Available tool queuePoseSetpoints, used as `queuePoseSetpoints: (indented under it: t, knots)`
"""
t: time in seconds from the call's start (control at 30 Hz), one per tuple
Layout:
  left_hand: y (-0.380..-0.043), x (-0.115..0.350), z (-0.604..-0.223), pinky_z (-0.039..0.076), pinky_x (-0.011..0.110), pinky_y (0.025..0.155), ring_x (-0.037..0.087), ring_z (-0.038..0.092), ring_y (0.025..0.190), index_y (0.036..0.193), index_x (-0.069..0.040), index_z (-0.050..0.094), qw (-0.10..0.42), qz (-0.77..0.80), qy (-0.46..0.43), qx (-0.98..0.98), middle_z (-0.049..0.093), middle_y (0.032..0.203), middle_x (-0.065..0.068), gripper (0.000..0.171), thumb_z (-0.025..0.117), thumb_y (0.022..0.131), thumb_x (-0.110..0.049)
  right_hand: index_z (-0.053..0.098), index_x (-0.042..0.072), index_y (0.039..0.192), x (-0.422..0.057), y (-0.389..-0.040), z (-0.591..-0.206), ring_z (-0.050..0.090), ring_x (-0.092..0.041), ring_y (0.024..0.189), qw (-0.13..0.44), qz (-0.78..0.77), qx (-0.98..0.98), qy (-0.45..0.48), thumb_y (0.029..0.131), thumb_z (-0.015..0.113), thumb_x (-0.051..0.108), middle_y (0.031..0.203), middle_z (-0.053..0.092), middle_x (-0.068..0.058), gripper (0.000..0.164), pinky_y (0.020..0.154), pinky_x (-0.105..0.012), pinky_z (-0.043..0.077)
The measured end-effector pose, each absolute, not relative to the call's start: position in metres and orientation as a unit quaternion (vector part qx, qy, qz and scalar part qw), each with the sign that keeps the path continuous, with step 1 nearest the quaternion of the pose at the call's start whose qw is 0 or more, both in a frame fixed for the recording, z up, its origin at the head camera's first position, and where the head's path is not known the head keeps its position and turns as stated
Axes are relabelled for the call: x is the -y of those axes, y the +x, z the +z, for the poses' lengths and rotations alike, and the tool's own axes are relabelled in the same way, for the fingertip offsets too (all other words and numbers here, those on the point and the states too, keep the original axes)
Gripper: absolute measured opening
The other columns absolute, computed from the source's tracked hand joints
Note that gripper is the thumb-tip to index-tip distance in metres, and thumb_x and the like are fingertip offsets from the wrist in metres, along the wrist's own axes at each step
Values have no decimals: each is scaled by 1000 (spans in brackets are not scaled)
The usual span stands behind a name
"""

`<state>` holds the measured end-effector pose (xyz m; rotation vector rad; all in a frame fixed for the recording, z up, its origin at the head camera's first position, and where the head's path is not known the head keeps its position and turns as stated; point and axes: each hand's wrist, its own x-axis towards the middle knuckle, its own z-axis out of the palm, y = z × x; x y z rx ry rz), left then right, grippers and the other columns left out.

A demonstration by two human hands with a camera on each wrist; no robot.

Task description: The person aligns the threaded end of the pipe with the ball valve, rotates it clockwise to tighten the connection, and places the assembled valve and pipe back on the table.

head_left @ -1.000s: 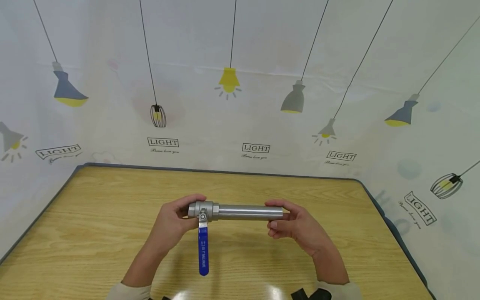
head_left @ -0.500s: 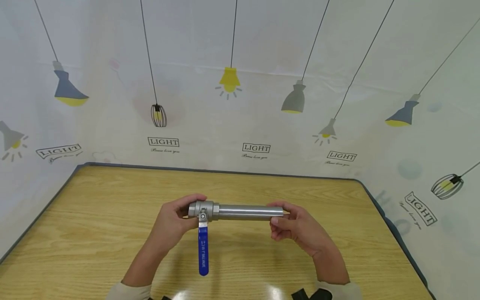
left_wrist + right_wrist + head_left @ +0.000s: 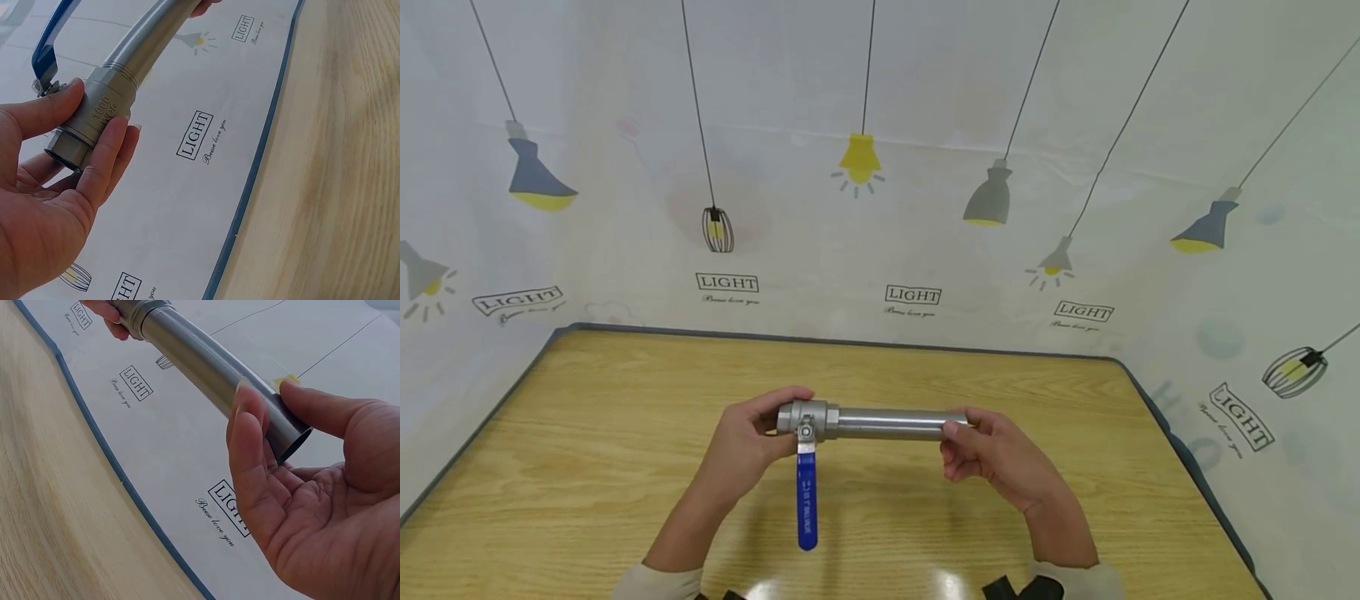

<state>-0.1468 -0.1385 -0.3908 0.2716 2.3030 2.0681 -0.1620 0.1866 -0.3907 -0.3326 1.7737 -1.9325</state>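
Observation:
A steel ball valve (image 3: 811,412) with a blue lever handle (image 3: 807,504) is joined to a straight steel pipe (image 3: 887,423), held level above the table. My left hand (image 3: 745,446) grips the valve body between thumb and fingers; in the left wrist view the valve (image 3: 94,109) shows raised lettering and an open end near the palm. With its thumb in front and fingers behind, my right hand (image 3: 992,454) pinches the pipe's free end. The hollow end of the pipe (image 3: 219,378) faces the right palm in the right wrist view. The lever points toward me.
Beneath the hands lies a wood-grain table (image 3: 625,400) with a dark blue edge strip (image 3: 850,342). A white sheet (image 3: 790,225) printed with lamps rises behind it and at both sides. Black straps (image 3: 1022,588) show near the right sleeve at the bottom.
The right thumb has moved up onto the front of the pipe's end, and the fingers behind have shifted slightly right. The left hand, valve and lever stay nearly where they were.

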Motion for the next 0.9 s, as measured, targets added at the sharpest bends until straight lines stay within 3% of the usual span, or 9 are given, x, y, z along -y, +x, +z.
queuePoseSetpoints:
  t: [0.5, 0.63, 0.77, 0.9]
  knots:
    - [-146, 138, -391, 55, 26, 74, 21, 62, 94, 123, -3, 64, 12, 663, 90, -743, 60, 117, 20, 46, 71, 78, 8, 58, 3, 106, -184, -163, -388, 66, -9, 67, 243, -714, -650, -93, 99, 57, 27, 76, 65, 0, 25, 63, -25, 56]
    - [-146, 138, -391, 55, 26, 74, 21, 61, 94, 122, -2, 64, 10, 664, 90, -743, 61, 116, 20, 46, 71, 78, 8, 57, 2, 121, -184, -163, -388, 64, -9, 65, 240, -720, -646, -81, 97, 60, 25, 76, 66, 0, 33, 62, -25, 56]
    - [-146, 137, -391, 55, 26, 74, 21, 61, 95, 123, -3, 64, 13, 663, 88, -743, 61, 116, 20, 46, 71, 78, 8, 47, 4, 138, -185, -163, -388, 62, -10, 64, 232, -719, -650, -80, 93, 65, 18, 76, 65, -2, 51, 60, -25, 55]
    - [-146, 138, -391, 56, 26, 74, 21, 61, 96, 123, -3, 64, 15, 664, 86, -742, 60, 117, 20, 46, 71, 78, 8, 42, 5, 144, -186, -162, -390, 63, -11, 65, 229, -718, -650, -93, 90, 68, 8, 76, 65, -3, 60, 61, -25, 55]
